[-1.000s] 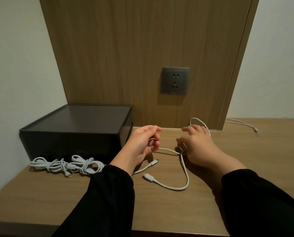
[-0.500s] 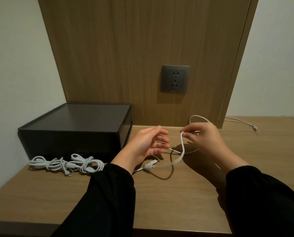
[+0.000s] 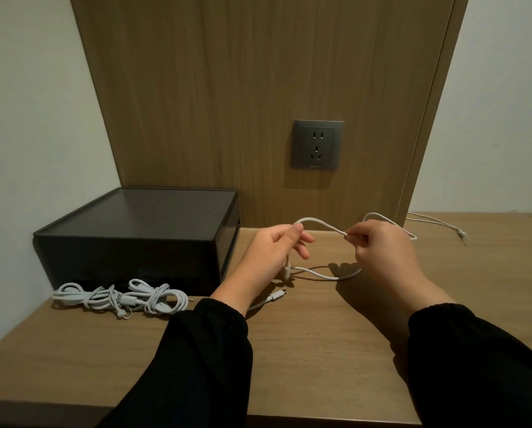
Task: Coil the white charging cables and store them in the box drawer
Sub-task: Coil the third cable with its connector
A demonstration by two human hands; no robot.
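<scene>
A white charging cable (image 3: 317, 224) arches between my two hands above the wooden table (image 3: 320, 335). My left hand (image 3: 274, 251) grips one part of it, and a plug end hangs below that palm. My right hand (image 3: 379, 251) pinches the cable between thumb and fingertips. The rest of the cable trails on the table under the hands. Another plug end (image 3: 278, 295) lies near my left wrist. A bundle of coiled white cables (image 3: 119, 298) rests in front of the dark box (image 3: 135, 230), whose drawer is closed.
A further white cable (image 3: 434, 223) trails along the table at the far right, by the wall. A grey wall socket (image 3: 317, 144) sits on the wooden panel behind the table. The table's front edge runs close to my sleeves.
Both hands have risen off the table with the cable. My left hand has closed on it, and a raised arch of cable now spans between the hands.
</scene>
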